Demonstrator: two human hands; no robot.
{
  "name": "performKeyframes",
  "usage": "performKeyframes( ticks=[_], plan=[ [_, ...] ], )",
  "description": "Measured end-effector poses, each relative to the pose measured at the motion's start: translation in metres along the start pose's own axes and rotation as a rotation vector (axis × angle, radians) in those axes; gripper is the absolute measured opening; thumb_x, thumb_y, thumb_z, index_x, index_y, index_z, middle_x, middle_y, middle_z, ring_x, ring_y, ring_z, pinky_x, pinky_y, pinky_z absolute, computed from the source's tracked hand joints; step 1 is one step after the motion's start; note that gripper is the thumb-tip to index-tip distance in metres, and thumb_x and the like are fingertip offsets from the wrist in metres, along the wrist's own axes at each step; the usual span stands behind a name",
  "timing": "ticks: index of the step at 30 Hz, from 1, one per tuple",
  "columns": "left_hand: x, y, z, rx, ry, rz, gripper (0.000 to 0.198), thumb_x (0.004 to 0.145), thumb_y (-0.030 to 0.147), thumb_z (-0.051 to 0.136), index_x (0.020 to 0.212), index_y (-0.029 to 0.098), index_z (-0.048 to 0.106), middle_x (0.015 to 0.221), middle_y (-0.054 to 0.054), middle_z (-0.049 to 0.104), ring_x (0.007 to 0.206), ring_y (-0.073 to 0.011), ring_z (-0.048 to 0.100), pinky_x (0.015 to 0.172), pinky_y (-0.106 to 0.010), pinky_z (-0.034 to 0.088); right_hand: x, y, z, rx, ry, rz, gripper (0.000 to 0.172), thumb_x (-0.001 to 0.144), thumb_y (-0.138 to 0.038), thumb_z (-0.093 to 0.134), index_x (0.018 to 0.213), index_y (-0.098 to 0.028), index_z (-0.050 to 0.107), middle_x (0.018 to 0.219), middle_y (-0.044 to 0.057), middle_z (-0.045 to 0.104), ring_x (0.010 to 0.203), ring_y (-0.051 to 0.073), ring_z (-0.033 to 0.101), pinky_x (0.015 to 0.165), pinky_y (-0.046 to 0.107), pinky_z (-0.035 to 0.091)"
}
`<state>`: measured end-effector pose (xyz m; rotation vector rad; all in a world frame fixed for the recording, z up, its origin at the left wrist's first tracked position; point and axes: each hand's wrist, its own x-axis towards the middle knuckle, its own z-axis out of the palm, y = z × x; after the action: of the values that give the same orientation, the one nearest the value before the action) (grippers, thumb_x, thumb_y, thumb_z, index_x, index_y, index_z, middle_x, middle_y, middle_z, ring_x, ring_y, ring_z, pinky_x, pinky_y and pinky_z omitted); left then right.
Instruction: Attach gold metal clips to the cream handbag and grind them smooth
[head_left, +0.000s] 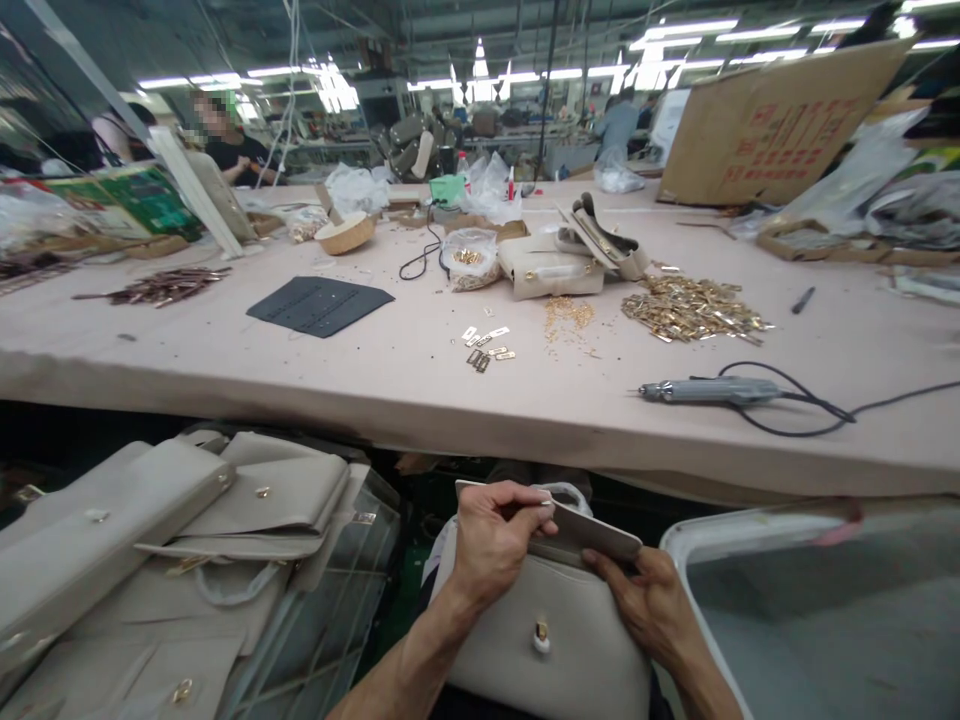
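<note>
A beige handbag (555, 640) with a gold clasp rests on my lap, below the table's front edge. My left hand (491, 540) is closed in a pinch on the upper edge of the bag's flap (577, 525). My right hand (649, 600) grips the right end of that same flap from below, fingers curled around it. On the table above lie a few small gold plates (487, 345), a scatter of tiny gold screws (568, 315) and a heap of gold metal fittings (690, 308).
An electric screwdriver (709, 390) with a black cable lies near the table's front edge. A dark mat (319, 304) lies further left. Finished beige bags (150, 540) are stacked at my left, a white bin (817, 590) stands at my right. A person sits far back left.
</note>
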<state>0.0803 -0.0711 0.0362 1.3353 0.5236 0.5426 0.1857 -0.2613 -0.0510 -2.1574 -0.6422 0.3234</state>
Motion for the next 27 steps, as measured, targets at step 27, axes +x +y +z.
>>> performKeyframes(
  ticks=[27],
  plan=[
    [0.022, -0.006, 0.014, -0.144, -0.026, -0.306, 0.051, 0.061, 0.054, 0.089, 0.072, 0.007, 0.073, 0.063, -0.011, 0.072, 0.047, -0.014, 0.062, 0.042, -0.019, 0.046, 0.006, 0.034, 0.005, -0.071, -0.051, 0.163, 0.044, 0.079, -0.052, 0.067, 0.099, -0.015, 0.08, 0.095, 0.012, 0.072, 0.085, 0.029, 0.065, 0.08, 0.037, 0.052]
  ],
)
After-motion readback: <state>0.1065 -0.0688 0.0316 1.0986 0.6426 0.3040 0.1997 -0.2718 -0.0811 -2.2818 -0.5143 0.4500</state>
